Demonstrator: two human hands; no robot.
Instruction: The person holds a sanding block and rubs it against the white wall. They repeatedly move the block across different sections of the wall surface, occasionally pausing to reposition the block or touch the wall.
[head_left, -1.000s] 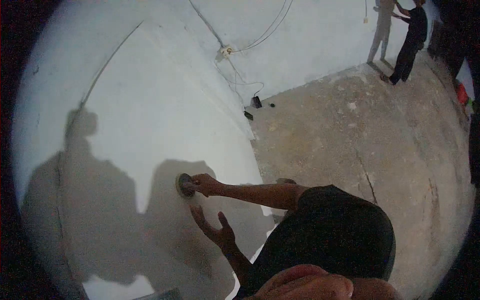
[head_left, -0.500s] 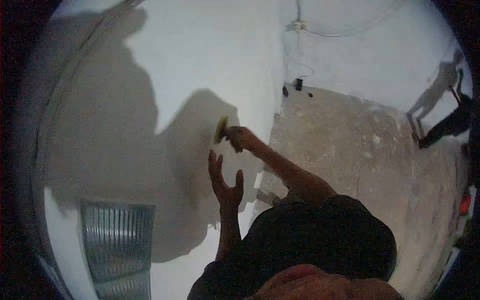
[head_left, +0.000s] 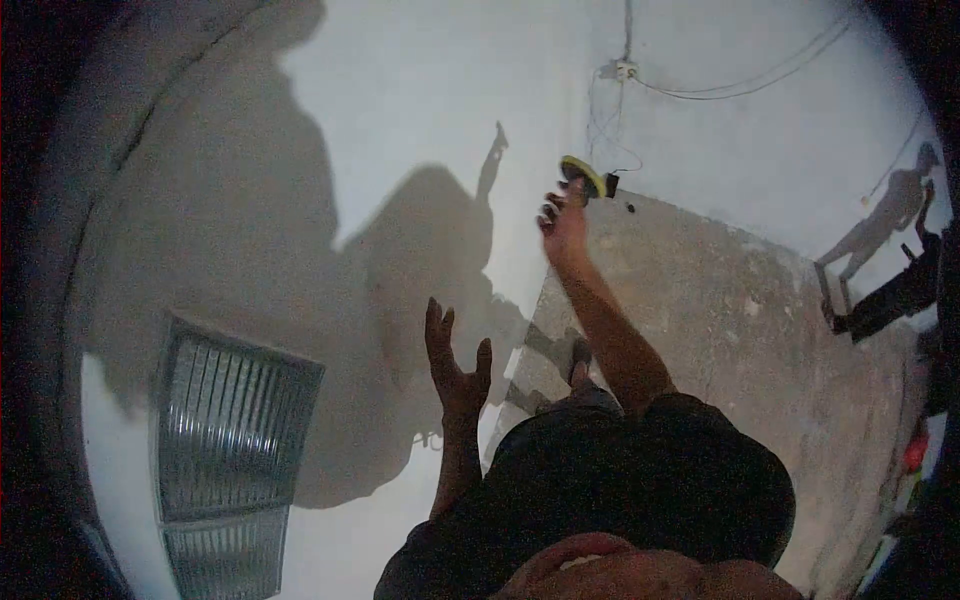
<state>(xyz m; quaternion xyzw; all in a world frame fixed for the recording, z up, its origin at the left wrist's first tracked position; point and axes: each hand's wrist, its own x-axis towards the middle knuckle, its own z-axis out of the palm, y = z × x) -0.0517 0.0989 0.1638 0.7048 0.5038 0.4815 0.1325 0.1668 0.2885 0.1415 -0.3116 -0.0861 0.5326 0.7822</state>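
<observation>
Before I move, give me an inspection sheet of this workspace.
Surface: pale wall, shadowed across much of its left side.
Job's things: round, yellow-edged pad.
Hands: right hand holds the pad; left hand is empty, fingers spread, wall contact unclear.
Clutter: small black object by the far wall's foot, smaller dark item near it; red item at the right edge.
Cables: thin cables run from a wall fitting; a cord trails down toward the black object.
Surroundings: slatted panel at lower left; patchy floor; another person at far right.
</observation>
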